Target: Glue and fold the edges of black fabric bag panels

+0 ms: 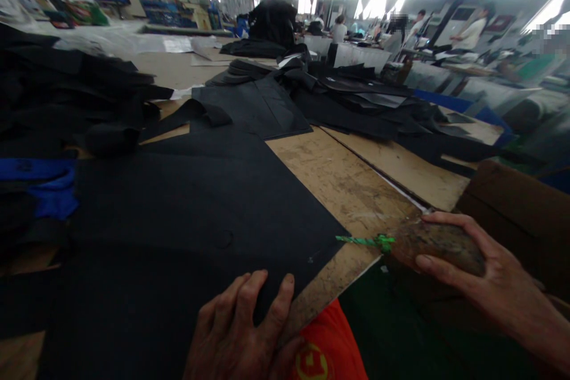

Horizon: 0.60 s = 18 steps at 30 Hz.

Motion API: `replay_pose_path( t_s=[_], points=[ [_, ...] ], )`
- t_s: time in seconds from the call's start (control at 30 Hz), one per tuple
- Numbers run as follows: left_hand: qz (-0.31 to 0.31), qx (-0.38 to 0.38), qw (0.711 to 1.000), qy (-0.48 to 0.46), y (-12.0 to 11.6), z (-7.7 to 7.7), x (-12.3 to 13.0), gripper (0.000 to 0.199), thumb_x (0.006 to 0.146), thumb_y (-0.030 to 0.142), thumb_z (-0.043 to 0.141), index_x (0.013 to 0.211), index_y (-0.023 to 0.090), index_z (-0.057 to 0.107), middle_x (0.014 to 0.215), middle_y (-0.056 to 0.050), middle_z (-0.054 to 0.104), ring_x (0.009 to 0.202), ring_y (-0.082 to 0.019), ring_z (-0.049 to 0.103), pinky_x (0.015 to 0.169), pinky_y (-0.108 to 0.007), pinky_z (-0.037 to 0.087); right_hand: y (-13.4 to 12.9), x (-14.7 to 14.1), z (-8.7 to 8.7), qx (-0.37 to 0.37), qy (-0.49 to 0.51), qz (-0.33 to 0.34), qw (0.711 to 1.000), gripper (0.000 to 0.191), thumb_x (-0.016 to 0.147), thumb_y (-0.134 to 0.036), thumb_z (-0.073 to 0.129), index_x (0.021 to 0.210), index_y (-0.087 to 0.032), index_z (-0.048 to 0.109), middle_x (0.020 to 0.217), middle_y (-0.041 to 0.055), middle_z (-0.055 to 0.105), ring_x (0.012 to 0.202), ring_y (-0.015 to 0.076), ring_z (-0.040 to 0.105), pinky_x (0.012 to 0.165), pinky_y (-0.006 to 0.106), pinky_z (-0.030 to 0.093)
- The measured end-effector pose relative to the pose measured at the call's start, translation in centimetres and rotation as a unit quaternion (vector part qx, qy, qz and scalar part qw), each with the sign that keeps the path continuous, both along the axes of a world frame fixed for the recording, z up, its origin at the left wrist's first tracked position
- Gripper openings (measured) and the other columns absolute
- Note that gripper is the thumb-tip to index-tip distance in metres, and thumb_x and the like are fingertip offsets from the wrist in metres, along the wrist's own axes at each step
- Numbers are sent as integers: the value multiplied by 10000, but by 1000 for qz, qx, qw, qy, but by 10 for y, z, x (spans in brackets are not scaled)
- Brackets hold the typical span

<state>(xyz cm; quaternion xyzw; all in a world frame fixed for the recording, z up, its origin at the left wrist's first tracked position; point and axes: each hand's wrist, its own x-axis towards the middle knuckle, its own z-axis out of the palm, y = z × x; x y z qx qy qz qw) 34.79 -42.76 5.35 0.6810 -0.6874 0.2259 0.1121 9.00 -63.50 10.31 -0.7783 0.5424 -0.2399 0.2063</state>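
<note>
My left hand (244,323) lies on a large sheet of black material (200,208) near its front edge, fingers spread. My right hand (494,273) grips a brown, stone-like lump (439,246), thumb in front and fingers over the top. A green strip (383,241) is tied at the lump's narrow left end, its tail reaching the corner of the black sheet. The lump is over the right corner of the worn wooden tabletop (351,190); whether it touches the wood I cannot tell.
Black offcuts (66,95) are heaped at the left beside a blue cloth (53,184). More black pieces (356,101) lie at the back. A brown box-like thing (521,231) stands at the right. Something orange (336,332) shows below the table edge. Several people are in the distance.
</note>
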Motion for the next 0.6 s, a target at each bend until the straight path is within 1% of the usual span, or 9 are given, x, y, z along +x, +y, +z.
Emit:
replay_pose_path(
  t_s=[0.07, 0.13, 0.23, 0.3, 0.37, 0.43, 0.5, 0.6],
  points=[
    [0, 0, 1000, -1, 0, 0, 0, 520, 769, 546, 573, 1213, 275, 564, 1096, -104, 544, 956, -243, 519, 726, -358, 406, 3, 1, -1, 0, -5, -3, 1000, 573, 569, -632, 663, 1011, -277, 578, 946, 33, 658, 763, 244, 642, 648, 339, 542],
    [-1, 1, 1000, -2, -1, -1, 0, 507, 771, 536, 572, 1206, 277, 568, 1096, -103, 543, 955, -243, 521, 726, -357, 406, 8, 4, -4, 15, -22, 6, 1000, 557, 589, -607, 668, 1027, -276, 572, 947, 27, 666, 775, 237, 649, 641, 314, 545],
    [3, 3, 1000, -1, -1, -2, 0, 503, 772, 533, 569, 1208, 283, 564, 1096, -96, 545, 955, -239, 522, 732, -350, 405, 19, 11, -10, 55, -57, 39, 996, 521, 623, -551, 685, 1050, -277, 565, 944, 18, 677, 770, 218, 661, 637, 278, 548],
    [6, 4, 1000, -1, 0, -1, 0, 515, 776, 550, 558, 1220, 289, 553, 1102, -87, 550, 965, -236, 519, 746, -345, 405, 25, 14, -13, 75, -88, 48, 992, 515, 619, -522, 705, 1049, -277, 565, 948, 20, 679, 781, 221, 665, 657, 276, 553],
    [6, 2, 1000, 0, 1, 0, -1, 524, 782, 572, 543, 1227, 296, 545, 1101, -76, 560, 975, -232, 518, 759, -338, 404, 30, 14, -15, 126, -121, 47, 984, 546, 613, -510, 718, 1078, -282, 543, 950, 26, 681, 793, 234, 668, 662, 286, 559],
    [2, -3, 1000, 1, 2, 1, 0, 526, 785, 583, 537, 1226, 296, 547, 1094, -69, 576, 976, -229, 523, 767, -332, 403, 35, 12, -17, 211, -166, 41, 962, 589, 625, -518, 711, 1122, -292, 491, 898, 29, 688, 754, 244, 674, 624, 299, 564],
    [-5, -14, 1000, 3, 2, 2, 3, 529, 781, 585, 543, 1209, 275, 564, 1076, -68, 599, 966, -226, 538, 771, -328, 404, 42, 11, -21, 290, -225, 41, 929, 611, 649, -524, 690, 1158, -298, 439, 873, 37, 690, 758, 262, 677, 622, 326, 566],
    [-12, -50, 999, 11, 1, 0, 4, 555, 777, 629, 519, 1136, 215, 611, 1027, -63, 645, 922, -209, 576, 755, -311, 420, 59, 16, -30, 355, -296, 73, 884, 572, 682, -557, 640, 1167, -330, 438, 854, 35, 686, 777, 295, 675, 602, 373, 560]
  ],
)
